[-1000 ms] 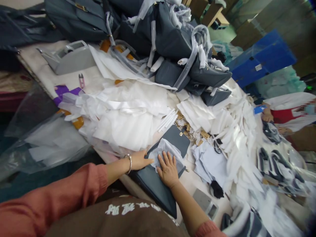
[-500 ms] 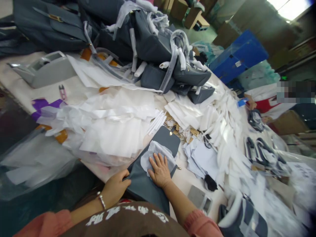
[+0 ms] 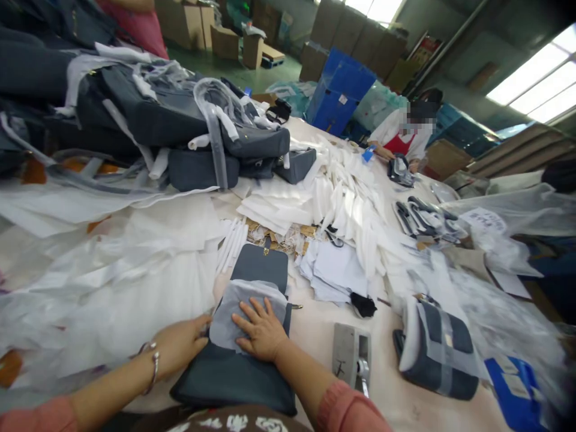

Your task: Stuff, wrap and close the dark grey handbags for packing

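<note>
A dark grey-blue bag (image 3: 238,378) lies flat on the table in front of me, its flap (image 3: 261,264) folded out away from me with a small gold clasp (image 3: 266,251). A thin pale sheet (image 3: 229,300), apparently paper, is spread across its middle. My right hand (image 3: 263,333) presses flat on that sheet with fingers spread. On the left side, my left hand (image 3: 182,345) has its fingers closed at the bag's edge; the fingertips are partly hidden. A metal zip pull (image 3: 297,306) sticks out from the bag's right side.
White foam sheets (image 3: 180,258) cover the left. Dark bags (image 3: 148,114) are piled behind. Pale papers (image 3: 337,270), a grey tape dispenser (image 3: 351,354) and a wrapped bag (image 3: 438,348) stand to the right. A person (image 3: 400,135) works at the far end beside a blue box (image 3: 337,90).
My view has swung to the right and up, so the bag appears further left and more upright. My right hand stays flat on the sheet; the left stays by the bag's left edge.
</note>
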Action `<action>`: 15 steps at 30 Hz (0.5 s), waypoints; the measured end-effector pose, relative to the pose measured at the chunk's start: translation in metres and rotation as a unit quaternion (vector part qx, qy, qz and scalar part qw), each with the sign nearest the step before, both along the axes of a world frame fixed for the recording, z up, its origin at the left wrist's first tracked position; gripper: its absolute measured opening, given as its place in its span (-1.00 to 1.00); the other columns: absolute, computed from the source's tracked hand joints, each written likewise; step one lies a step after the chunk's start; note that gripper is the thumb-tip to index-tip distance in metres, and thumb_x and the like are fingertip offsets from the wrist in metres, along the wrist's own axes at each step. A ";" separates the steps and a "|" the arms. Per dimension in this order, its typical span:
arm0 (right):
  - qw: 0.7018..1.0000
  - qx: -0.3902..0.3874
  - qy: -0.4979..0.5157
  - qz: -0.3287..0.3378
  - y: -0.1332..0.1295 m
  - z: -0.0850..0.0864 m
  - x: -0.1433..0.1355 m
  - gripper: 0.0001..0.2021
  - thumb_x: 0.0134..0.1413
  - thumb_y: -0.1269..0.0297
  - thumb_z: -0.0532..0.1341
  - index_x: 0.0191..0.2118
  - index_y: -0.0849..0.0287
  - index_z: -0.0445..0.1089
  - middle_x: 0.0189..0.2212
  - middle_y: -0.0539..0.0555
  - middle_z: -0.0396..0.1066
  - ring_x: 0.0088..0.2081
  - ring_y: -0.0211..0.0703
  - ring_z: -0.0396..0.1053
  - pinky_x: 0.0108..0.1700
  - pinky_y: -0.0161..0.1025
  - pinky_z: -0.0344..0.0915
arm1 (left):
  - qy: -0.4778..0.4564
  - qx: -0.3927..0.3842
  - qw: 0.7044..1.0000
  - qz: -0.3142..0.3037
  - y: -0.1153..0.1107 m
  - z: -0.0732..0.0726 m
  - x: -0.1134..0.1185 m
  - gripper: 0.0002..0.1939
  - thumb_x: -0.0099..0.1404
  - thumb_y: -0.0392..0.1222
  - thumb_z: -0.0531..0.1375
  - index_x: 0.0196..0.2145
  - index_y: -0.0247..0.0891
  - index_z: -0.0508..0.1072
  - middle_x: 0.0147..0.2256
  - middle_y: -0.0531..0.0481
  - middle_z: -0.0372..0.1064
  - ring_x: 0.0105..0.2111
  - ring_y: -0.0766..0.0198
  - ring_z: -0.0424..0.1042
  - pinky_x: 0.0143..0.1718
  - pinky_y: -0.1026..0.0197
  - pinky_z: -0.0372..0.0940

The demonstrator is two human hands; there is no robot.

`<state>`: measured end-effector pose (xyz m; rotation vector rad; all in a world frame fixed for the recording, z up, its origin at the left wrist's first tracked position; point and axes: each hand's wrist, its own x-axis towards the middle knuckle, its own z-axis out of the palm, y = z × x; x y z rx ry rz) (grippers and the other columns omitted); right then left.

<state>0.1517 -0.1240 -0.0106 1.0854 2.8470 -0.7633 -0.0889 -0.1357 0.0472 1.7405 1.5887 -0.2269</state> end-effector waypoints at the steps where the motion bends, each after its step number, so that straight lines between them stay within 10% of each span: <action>1: 1.000 -0.001 0.004 -0.002 0.001 -0.001 0.002 -0.44 0.18 -0.08 -0.05 0.26 -0.11 -0.09 0.28 0.01 -0.13 0.27 0.10 -0.25 0.20 0.25 -0.33 | 0.004 0.021 1.000 -0.018 0.020 0.005 0.008 -0.62 0.21 -0.13 0.01 -0.01 -0.13 0.35 -0.29 -0.01 0.50 -0.28 0.13 0.47 -0.30 0.16 0.29; 7: 1.000 0.011 0.026 -0.003 0.004 0.001 0.010 -0.46 0.18 -0.06 -0.03 0.24 -0.07 -0.03 0.28 0.02 -0.12 0.25 0.11 -0.23 0.20 0.24 -0.31 | -0.059 0.147 0.967 -0.198 0.112 -0.015 0.086 -0.67 0.21 -0.22 0.07 -0.06 -0.24 0.39 -0.10 -0.10 0.38 -0.08 0.16 0.34 -0.03 0.15 0.19; 15: 0.997 0.049 0.053 0.000 0.008 0.000 0.017 -0.50 0.18 0.00 -0.01 0.21 -0.01 0.05 0.19 0.06 0.05 0.19 0.08 -0.13 0.18 0.12 -0.16 | -0.055 0.164 0.950 -0.259 0.107 -0.058 0.107 -0.70 0.20 -0.17 0.12 -0.08 -0.11 0.39 -0.18 -0.04 0.36 -0.16 0.14 0.31 -0.14 0.10 0.21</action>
